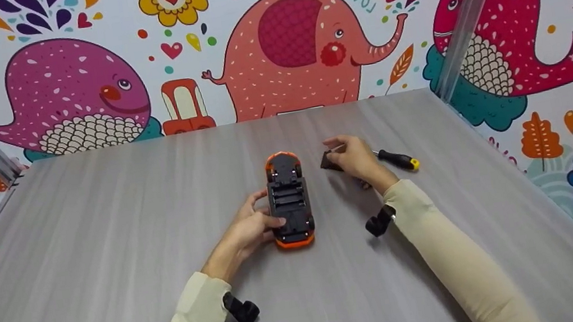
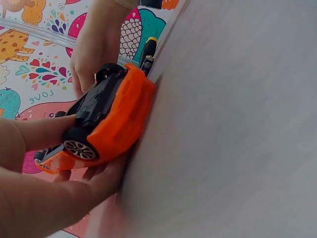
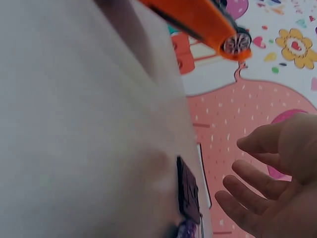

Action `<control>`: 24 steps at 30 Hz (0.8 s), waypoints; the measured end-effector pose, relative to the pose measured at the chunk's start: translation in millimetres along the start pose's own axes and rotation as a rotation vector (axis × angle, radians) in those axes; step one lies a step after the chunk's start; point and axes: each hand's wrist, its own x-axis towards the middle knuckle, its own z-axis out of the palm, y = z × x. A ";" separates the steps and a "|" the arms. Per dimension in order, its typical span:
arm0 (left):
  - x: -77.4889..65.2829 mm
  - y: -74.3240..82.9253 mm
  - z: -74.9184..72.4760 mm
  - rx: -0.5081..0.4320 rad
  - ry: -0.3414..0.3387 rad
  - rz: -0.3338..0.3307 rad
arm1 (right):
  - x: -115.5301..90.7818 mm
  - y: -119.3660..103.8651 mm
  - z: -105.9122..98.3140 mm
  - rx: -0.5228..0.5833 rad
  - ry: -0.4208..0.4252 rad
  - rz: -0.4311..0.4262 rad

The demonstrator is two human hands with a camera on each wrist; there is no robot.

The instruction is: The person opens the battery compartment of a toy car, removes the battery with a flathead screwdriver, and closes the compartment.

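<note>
An orange toy car (image 1: pixel 289 200) is held upside down by my left hand (image 1: pixel 251 226), its thumb on the black underside and its fingers beneath the body. The battery compartment (image 1: pixel 289 194) has no cover on it and shows bare slots. In the left wrist view the car (image 2: pixel 116 114) tilts, with one wheel toward the camera. My right hand (image 1: pixel 357 159) hovers by a flat black cover (image 1: pixel 329 162) on the table. Seen from the right wrist, that hand (image 3: pixel 277 183) has loosely spread fingers, apart from the black cover (image 3: pixel 188 191).
A screwdriver (image 1: pixel 399 160) with a black handle and yellow end lies right of my right hand. A small purple item (image 3: pixel 186 229) sits beside the cover. The grey table (image 1: pixel 109 267) meets a patterned wall (image 1: pixel 392 71) at the back, with metal posts (image 1: pixel 474 8) at the corners.
</note>
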 end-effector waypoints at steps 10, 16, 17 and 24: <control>2.1 -1.2 0.5 -0.004 -0.004 0.016 | 12.2 13.3 -10.9 -0.094 -0.043 0.108; 2.6 -1.1 -0.2 -0.002 -0.009 0.003 | 17.9 18.2 -13.5 -0.121 -0.086 0.206; 2.4 -1.1 -0.2 -0.001 -0.009 0.001 | 18.5 18.5 -13.6 -0.126 -0.088 0.210; -0.3 0.0 0.5 0.007 0.002 -0.003 | 19.9 19.7 -10.6 -0.171 -0.095 0.217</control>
